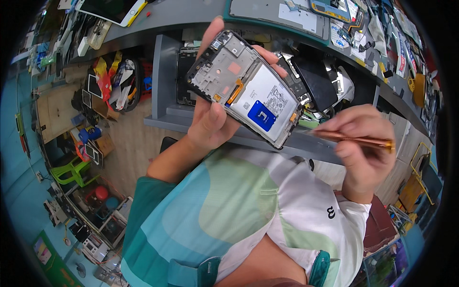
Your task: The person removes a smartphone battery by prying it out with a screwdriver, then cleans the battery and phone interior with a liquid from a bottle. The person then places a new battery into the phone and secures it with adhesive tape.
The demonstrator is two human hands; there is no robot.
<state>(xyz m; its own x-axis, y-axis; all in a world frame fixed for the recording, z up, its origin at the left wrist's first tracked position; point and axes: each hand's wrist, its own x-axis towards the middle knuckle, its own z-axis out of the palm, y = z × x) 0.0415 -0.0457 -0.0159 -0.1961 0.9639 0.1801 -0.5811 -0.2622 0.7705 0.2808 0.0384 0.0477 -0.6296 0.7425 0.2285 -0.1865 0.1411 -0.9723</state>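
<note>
An opened smartphone (228,67) lies tilted in my left hand (210,123), whose thumb and fingers grip its opposite edges. Its inside faces up, with a grey inner plate at the upper left and a white battery (282,98) bearing a blue label (262,116). An orange flex cable (234,92) runs beside the battery. To the right, my right hand (361,158) pinches a copper-coloured screwdriver (370,141). The screwdriver's tip points left, close to the phone's lower right end; blur hides whether they touch.
Beneath the phone, an open drawer (162,81) holds several phone parts. Above it runs a grey workbench (191,19) with a white-framed phone (107,9), a green-edged mat (228,14) and cluttered parts at the right. A full bin (138,91) and green chair (71,170) stand left.
</note>
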